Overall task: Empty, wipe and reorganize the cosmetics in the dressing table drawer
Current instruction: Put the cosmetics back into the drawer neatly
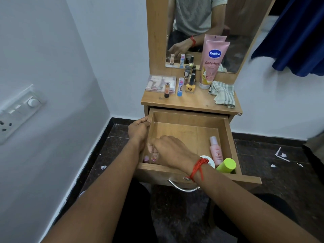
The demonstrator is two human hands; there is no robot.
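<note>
Right hand (168,149) curls its fingers over small pink-capped bottles (146,158) at the front-left corner of the drawer (189,117), grip unclear; left hand (138,128) grips the drawer's left wall. Behind the drawer, a tabletop (192,100) holds cosmetics (190,88) and a cloth (223,92); dark floor (263,155) beneath

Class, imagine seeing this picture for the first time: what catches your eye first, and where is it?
The pink tube stands out first, upright at the back of the table top, against the mirror. Below it, the open drawer draws the eye: the left hand grips its left wall and the right hand reaches into its front left corner. A green cap shows in its front right corner.
</note>
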